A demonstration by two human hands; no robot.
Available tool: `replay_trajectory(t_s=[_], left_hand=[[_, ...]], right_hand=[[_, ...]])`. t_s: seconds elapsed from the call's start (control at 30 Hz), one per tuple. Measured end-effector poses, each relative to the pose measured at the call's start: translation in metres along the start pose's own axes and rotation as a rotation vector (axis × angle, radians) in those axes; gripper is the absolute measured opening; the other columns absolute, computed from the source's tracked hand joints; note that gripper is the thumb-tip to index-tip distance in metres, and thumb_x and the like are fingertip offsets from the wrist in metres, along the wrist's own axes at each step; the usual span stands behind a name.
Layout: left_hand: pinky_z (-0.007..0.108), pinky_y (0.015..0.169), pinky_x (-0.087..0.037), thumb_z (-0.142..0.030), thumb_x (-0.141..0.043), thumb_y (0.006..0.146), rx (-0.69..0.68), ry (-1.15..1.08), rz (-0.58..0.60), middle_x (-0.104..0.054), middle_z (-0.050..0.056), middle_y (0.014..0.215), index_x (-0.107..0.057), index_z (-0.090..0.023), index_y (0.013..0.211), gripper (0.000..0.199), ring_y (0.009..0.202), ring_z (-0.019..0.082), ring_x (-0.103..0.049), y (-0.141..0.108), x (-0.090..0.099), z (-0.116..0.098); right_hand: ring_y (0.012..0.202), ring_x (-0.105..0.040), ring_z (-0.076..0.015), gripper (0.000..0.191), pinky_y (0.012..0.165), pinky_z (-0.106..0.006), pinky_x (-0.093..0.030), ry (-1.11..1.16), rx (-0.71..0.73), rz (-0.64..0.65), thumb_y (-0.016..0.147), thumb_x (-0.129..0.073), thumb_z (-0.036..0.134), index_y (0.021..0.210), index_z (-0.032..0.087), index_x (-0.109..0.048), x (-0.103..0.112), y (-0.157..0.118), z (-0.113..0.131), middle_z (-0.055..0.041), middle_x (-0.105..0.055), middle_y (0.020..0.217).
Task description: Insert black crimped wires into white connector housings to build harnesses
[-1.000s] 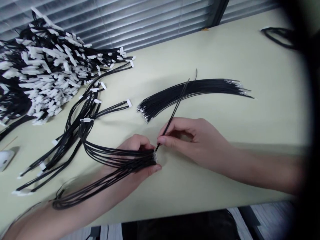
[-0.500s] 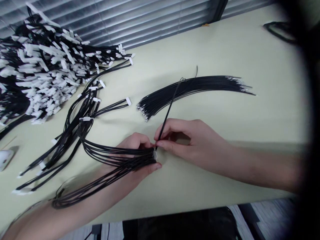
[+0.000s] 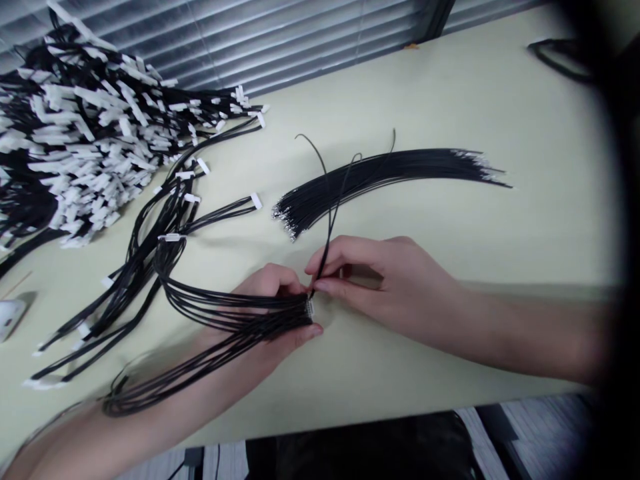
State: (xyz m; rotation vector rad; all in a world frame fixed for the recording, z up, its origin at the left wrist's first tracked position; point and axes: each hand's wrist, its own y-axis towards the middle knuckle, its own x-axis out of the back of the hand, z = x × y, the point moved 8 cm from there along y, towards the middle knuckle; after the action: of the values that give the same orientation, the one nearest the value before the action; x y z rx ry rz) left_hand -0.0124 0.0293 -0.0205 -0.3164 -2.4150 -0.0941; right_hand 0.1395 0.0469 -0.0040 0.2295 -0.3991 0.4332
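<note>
My left hand [image 3: 270,287] grips the end of a black wire harness [image 3: 240,320], its fingers around the small connector [image 3: 310,308] where many wires gather. The harness wires loop back over my left wrist and forearm. Thumb and forefinger of my right hand [image 3: 345,270] pinch thin black wires [image 3: 331,227] just above that connector. Their free ends spread upward over a loose bundle of black wires [image 3: 400,167] with silvery tips. Where the pinched wires meet the connector is too small to make out.
A big heap of black cables with white connectors [image 3: 100,120] fills the back left of the table [image 3: 450,253]. More finished cables [image 3: 165,227] lie beside my left arm. A white object [image 3: 10,317] sits at the left edge, a black loop [image 3: 560,60] at the back right.
The thin wires above my right hand have fanned apart, one free end now curving to the left. Both hands stay nearly where they were.
</note>
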Motion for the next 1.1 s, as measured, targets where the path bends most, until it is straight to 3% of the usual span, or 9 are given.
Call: replay_trajectory(t_s=[0.23,0.37,0.57,0.73,0.97,1.1], left_hand=[[0.034,0.065,-0.053,-0.034,-0.075,0.068,-0.026,0.003,0.001,-0.067,-0.007,0.087,-0.053,-0.032,0.091,0.032,0.074,0.02,-0.064,0.001,0.0,0.0],[0.032,0.06,-0.049,-0.032,-0.076,0.068,-0.031,0.028,-0.001,-0.066,-0.008,0.082,-0.053,-0.032,0.091,0.033,0.068,0.018,-0.063,0.0,0.002,-0.002],[0.032,0.066,-0.049,-0.028,-0.075,0.07,-0.004,0.047,-0.002,-0.069,-0.007,0.089,-0.053,-0.031,0.093,0.031,0.076,0.018,-0.065,-0.001,0.002,-0.006],[0.03,0.059,-0.048,-0.032,-0.076,0.068,-0.047,0.039,0.008,-0.065,-0.007,0.082,-0.053,-0.03,0.09,0.032,0.067,0.018,-0.062,0.002,0.002,-0.005],[0.027,0.055,-0.044,-0.029,-0.077,0.069,-0.066,0.02,0.007,-0.061,-0.007,0.078,-0.053,-0.029,0.09,0.032,0.061,0.015,-0.056,0.002,0.002,-0.008],[0.027,0.055,-0.045,-0.03,-0.077,0.07,-0.066,0.01,0.036,-0.061,-0.007,0.079,-0.052,-0.029,0.091,0.032,0.064,0.016,-0.057,0.003,-0.001,-0.004]], right_hand=[[0.074,-0.062,-0.0176,0.009,0.065,-0.031,-0.047,-0.223,0.167,-0.04,0.091,-0.06,0.022,0.082,0.024,-0.061,0.002,-0.001,0.014,0.0,-0.066,0.079],[0.083,-0.062,-0.019,0.009,0.072,-0.031,-0.048,-0.287,0.273,0.001,0.093,-0.056,0.02,0.087,0.021,-0.062,-0.001,-0.002,0.019,-0.0023,-0.067,0.084],[0.082,-0.056,-0.0187,0.025,0.078,-0.034,-0.045,-0.423,0.414,0.094,0.097,-0.04,0.012,0.087,0.018,-0.061,-0.009,-0.003,0.024,-0.0047,-0.063,0.088],[0.088,-0.058,-0.0185,0.025,0.083,-0.032,-0.048,-0.383,0.519,0.02,0.1,-0.042,0.016,0.089,0.017,-0.065,-0.008,-0.007,0.034,-0.0065,-0.065,0.092],[0.092,-0.061,-0.0194,0.02,0.088,-0.032,-0.049,-0.327,0.508,0.018,0.098,-0.05,0.018,0.089,0.014,-0.068,-0.011,-0.006,0.037,-0.007,-0.068,0.092],[0.095,-0.061,-0.0205,0.02,0.091,-0.034,-0.049,-0.3,0.417,0.072,0.097,-0.053,0.022,0.092,0.013,-0.07,-0.013,-0.001,0.033,-0.007,-0.069,0.094]])
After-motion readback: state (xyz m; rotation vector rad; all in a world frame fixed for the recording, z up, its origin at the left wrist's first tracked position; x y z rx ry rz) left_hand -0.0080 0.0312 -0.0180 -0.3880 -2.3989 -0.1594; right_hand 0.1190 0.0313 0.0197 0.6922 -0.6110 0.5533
